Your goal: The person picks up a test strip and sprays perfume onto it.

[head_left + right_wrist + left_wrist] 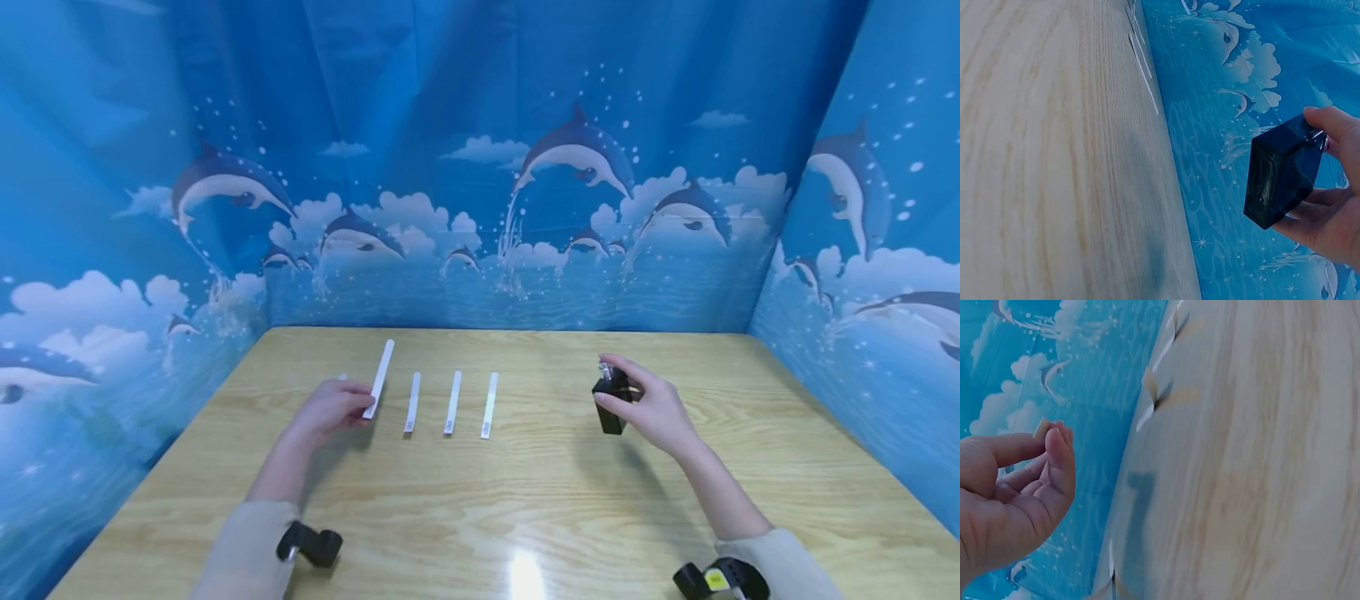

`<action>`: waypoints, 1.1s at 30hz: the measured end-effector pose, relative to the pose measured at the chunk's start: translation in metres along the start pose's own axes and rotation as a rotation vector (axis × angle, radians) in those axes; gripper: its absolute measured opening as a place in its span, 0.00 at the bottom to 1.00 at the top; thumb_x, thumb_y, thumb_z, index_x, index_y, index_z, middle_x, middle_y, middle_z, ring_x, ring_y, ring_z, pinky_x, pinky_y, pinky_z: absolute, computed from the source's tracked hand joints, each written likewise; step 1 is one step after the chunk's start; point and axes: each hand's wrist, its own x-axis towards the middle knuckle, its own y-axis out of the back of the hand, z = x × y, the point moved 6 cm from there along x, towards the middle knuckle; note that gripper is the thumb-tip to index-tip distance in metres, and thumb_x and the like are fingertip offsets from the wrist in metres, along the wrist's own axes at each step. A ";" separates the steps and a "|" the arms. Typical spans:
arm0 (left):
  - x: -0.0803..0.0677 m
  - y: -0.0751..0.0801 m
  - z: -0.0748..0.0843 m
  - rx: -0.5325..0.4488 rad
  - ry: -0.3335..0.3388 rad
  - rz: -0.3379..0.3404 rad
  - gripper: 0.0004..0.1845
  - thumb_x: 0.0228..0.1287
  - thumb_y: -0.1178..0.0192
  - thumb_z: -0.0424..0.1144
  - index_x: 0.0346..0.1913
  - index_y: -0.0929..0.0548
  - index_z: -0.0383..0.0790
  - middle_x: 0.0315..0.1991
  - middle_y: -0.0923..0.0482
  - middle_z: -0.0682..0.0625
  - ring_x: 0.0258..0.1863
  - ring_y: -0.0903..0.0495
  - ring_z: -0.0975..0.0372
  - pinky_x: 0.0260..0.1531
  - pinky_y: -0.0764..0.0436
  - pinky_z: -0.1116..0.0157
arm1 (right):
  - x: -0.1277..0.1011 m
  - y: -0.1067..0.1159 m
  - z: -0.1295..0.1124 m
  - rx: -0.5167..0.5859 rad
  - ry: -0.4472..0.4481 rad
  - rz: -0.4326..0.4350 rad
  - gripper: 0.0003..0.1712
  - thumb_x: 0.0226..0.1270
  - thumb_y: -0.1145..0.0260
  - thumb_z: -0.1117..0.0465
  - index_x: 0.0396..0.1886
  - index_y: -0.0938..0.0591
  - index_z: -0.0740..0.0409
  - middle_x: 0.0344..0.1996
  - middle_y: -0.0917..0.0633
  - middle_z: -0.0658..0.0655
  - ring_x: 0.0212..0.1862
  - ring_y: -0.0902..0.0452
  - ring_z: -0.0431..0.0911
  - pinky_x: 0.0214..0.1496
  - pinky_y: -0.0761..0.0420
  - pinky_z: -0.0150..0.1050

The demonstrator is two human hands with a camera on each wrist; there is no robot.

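My left hand pinches a white paper test strip by its near end between thumb and fingers. The strip points up and away above the table; its end shows at the fingertips in the left wrist view. In my right hand is a black perfume bottle, gripped around its body and raised over the table. The index finger lies on top of the spray head, and the bottle's base shows in the right wrist view.
Between the hands, three white strips lie in a row on the wooden table. The tip of another strip peeks out behind the left hand. Blue dolphin-print curtains stand along the table's back and sides.
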 end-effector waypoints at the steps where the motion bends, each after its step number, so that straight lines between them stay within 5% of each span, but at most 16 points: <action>1: 0.001 0.002 -0.002 0.002 0.015 0.005 0.17 0.61 0.50 0.23 0.50 0.33 0.11 0.26 0.24 0.48 0.23 0.25 0.67 0.26 0.20 0.71 | 0.000 0.000 0.000 0.002 0.000 0.000 0.35 0.59 0.32 0.52 0.65 0.31 0.51 0.61 0.32 0.69 0.52 0.27 0.65 0.42 0.19 0.50; 7: 0.005 0.008 -0.013 -0.014 0.096 0.039 0.18 0.60 0.49 0.21 0.51 0.33 0.12 0.25 0.23 0.46 0.21 0.25 0.67 0.22 0.22 0.74 | 0.000 0.000 0.001 0.003 0.003 -0.003 0.35 0.59 0.32 0.51 0.65 0.32 0.51 0.62 0.32 0.68 0.53 0.27 0.65 0.42 0.19 0.50; 25: 0.010 0.012 -0.031 -0.054 0.157 0.104 0.18 0.55 0.48 0.19 0.50 0.32 0.12 0.21 0.26 0.49 0.17 0.26 0.66 0.19 0.22 0.74 | -0.002 0.003 0.001 0.003 0.000 -0.004 0.35 0.59 0.33 0.52 0.66 0.32 0.51 0.62 0.33 0.68 0.55 0.29 0.66 0.42 0.19 0.51; 33: 0.006 0.012 -0.032 -0.051 0.170 0.110 0.12 0.52 0.48 0.18 0.41 0.29 0.14 0.18 0.27 0.48 0.16 0.26 0.65 0.18 0.22 0.73 | -0.003 0.004 0.000 0.004 -0.007 -0.004 0.35 0.59 0.33 0.52 0.66 0.32 0.51 0.61 0.33 0.68 0.54 0.29 0.66 0.41 0.19 0.50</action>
